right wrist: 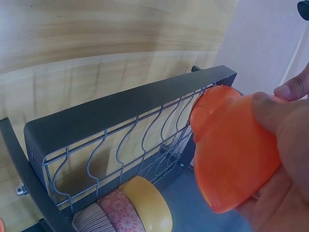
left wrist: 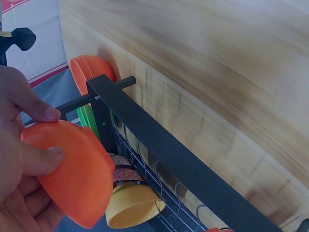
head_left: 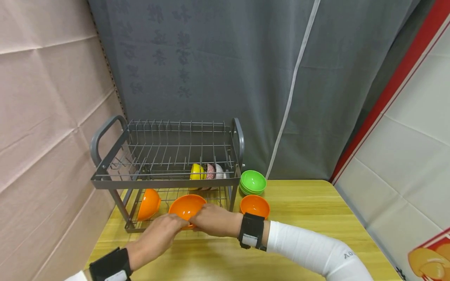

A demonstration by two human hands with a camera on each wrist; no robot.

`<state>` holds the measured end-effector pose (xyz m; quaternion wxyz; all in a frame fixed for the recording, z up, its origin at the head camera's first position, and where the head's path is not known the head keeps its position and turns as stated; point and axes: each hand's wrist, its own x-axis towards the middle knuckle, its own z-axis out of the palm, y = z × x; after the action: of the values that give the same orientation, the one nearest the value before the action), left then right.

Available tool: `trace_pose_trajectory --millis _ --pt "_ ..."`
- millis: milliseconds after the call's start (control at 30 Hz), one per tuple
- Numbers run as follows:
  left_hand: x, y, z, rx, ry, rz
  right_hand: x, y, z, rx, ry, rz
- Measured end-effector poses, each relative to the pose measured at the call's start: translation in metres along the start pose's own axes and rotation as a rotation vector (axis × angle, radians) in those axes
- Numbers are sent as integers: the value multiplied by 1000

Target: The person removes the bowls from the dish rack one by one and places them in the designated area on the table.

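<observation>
The left hand (head_left: 159, 234) and right hand (head_left: 217, 221) are curling their fingers, nearly closed, around the near rim of a bowl (head_left: 185, 205), orange, holding it at the middle of the rack's (head_left: 165, 184) lower front edge. A third orange bowl (head_left: 255, 205) is sitting on the table (head_left: 316, 210) beside the rack's front right corner; a second orange bowl (head_left: 149, 205) is leaning at the lower shelf's left edge. Stacked green bowls (head_left: 253, 180) are resting behind, and yellow (head_left: 196, 171), pink (head_left: 210, 171) and white (head_left: 219, 171) bowls are standing toward the back right corner.

Glossy plain orange bowl (head_left: 185, 207), inside facing the head view. Left hand (head_left: 158, 234) and right hand (head_left: 217, 220) grip its near side, at grey dish rack (head_left: 168, 184)'s lower front.
</observation>
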<state>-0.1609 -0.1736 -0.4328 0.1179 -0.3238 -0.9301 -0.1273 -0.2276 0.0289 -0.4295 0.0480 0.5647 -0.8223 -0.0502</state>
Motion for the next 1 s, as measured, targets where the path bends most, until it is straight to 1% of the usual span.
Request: trace_pose_trajectory --millis 100,267,400,500,633,733,867,1000 --pt "1 -1 1 9 1 16 -1 0 1 -13 7 0" --pt "2 -3 2 31 -4 56 -2 0 2 -34 -5 -3" --pt "1 -2 3 3 -24 73 -5 -1 3 -51 -8 -2" --pt "-1 -1 4 -15 -29 67 -6 -1 4 -56 -6 5" --pt "-2 1 5 13 -23 43 -9 0 7 -67 -10 8" --pt "-3 1 5 32 -50 9 -11 2 9 -88 -10 6" --pt "-5 0 5 25 -93 -27 -15 4 11 -117 0 5" --pt "-8 -1 7 24 -84 -30 -19 4 12 -134 17 6"
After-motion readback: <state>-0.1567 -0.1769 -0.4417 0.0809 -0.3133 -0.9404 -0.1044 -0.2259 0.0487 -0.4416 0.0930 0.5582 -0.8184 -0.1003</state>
